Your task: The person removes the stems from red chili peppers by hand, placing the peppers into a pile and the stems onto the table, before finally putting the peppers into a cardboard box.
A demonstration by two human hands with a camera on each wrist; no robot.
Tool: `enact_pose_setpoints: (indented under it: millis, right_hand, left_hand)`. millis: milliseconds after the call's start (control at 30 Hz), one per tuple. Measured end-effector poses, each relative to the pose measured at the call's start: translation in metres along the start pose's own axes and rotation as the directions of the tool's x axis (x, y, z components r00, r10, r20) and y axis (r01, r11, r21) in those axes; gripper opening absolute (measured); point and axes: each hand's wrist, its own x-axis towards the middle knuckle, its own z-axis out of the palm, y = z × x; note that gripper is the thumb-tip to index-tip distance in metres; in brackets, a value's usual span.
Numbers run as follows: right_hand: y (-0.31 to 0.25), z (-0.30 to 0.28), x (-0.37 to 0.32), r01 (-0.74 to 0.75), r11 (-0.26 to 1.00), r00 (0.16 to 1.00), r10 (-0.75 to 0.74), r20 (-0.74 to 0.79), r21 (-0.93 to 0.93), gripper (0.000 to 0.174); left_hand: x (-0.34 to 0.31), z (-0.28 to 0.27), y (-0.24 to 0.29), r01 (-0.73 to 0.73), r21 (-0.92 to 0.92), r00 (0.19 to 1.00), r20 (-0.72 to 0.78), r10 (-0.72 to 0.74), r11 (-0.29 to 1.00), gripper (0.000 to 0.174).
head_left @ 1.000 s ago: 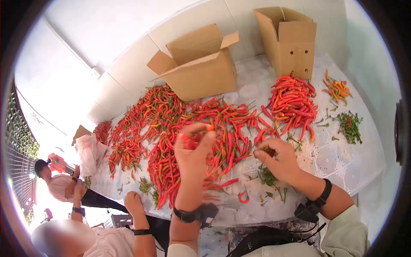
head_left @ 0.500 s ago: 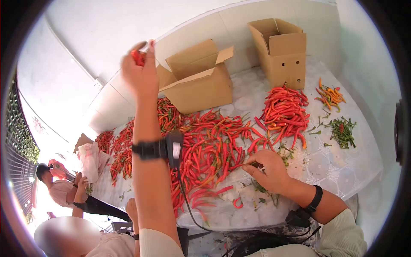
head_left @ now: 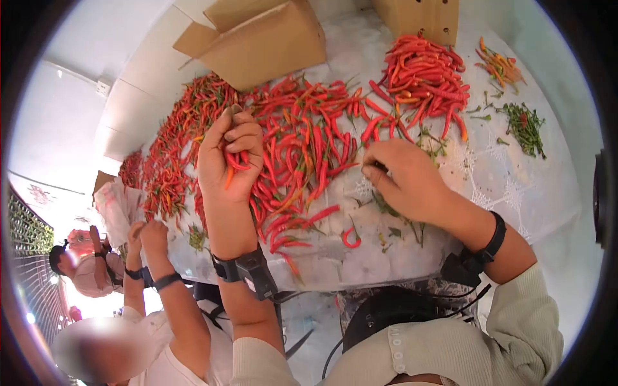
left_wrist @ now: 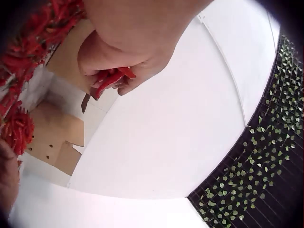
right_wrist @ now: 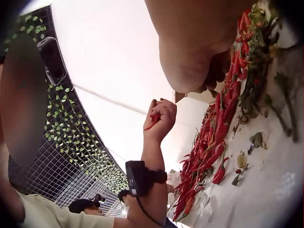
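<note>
My left hand [head_left: 230, 161] is raised over the chili pile [head_left: 302, 141], palm up, its fingers curled round several red chilies [head_left: 237, 161]. The left wrist view shows the same red chilies [left_wrist: 113, 78] poking out of the closed fingers. My right hand [head_left: 405, 177] hovers palm down, fingers bent, above green stems near the pile's right edge. In the right wrist view that hand [right_wrist: 190, 61] hides its own fingertips; whether it holds anything cannot be told. A loose curved chili [head_left: 351, 237] lies on the table [head_left: 386, 264].
Two cardboard boxes [head_left: 270, 48] [head_left: 412, 19] stand at the back. A heap of red chilies [head_left: 425, 77], orange-green chilies [head_left: 501, 64] and a pile of green stems [head_left: 524, 128] lie at the right. Other people [head_left: 187, 321] are at the left.
The left hand rose up and left with the chilies, then came lower again, its palm turned upward. The right hand has stayed near the green stems. The head view has tilted down.
</note>
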Motion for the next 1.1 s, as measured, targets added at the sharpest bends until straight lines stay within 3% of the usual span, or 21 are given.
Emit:
enact_pose_setpoints:
  millis: [133,267,333,433,567,733,833,967,1033,1100]
  right_hand:
    - [0.007,-0.001,0.002,0.024,0.983,0.999,-0.015,0.048,-0.182,0.013]
    - [0.013,-0.001,0.005,0.038,0.973,0.998,-0.028,0.049,-0.228,0.012]
    - [0.010,0.001,0.008,0.034,0.967,0.999,-0.023,0.049,-0.253,0.010]
    - [0.019,0.016,0.012,0.179,0.949,0.984,-0.175,0.038,-0.260,0.017]
    - [0.019,0.030,0.013,0.194,0.942,0.980,-0.175,0.094,-0.275,0.025]
    - [0.022,0.029,0.014,0.210,0.934,0.974,-0.173,0.148,-0.289,0.024]
    - [0.022,0.024,0.013,0.156,0.958,0.988,-0.147,0.056,-0.241,0.015]
    - [0.016,0.016,0.010,0.089,0.991,0.973,-0.108,-0.204,-0.102,0.014]
    - [0.010,0.011,0.012,0.123,0.988,0.941,-0.146,-0.306,-0.095,0.014]
    - [0.006,0.009,0.010,0.154,0.986,0.937,-0.168,-0.305,-0.071,0.014]
  left_hand:
    - [-0.005,-0.014,-0.006,0.106,-0.136,0.992,0.086,-0.095,0.985,0.014]
    - [-0.001,-0.042,-0.024,0.086,-0.051,0.993,0.088,-0.082,0.995,0.012]
    - [-0.001,-0.050,-0.036,0.081,-0.040,0.986,0.149,-0.074,0.996,0.019]
    - [-0.001,-0.053,-0.048,0.072,0.004,0.979,0.190,-0.072,0.997,0.021]
    - [0.003,-0.048,-0.060,0.119,0.039,0.992,0.031,-0.120,0.992,0.020]
    - [0.002,-0.044,-0.067,0.099,0.201,0.993,0.037,-0.109,0.975,0.014]
    - [0.003,-0.045,-0.067,0.042,0.303,0.996,0.057,-0.062,0.952,0.009]
    - [0.000,-0.041,-0.074,0.001,0.471,1.000,-0.005,0.002,0.882,0.010]
    - [0.000,-0.040,-0.079,0.001,0.617,0.997,-0.065,0.050,0.787,0.012]
    - [0.000,-0.037,-0.088,0.005,0.737,0.982,-0.133,0.138,0.675,0.019]
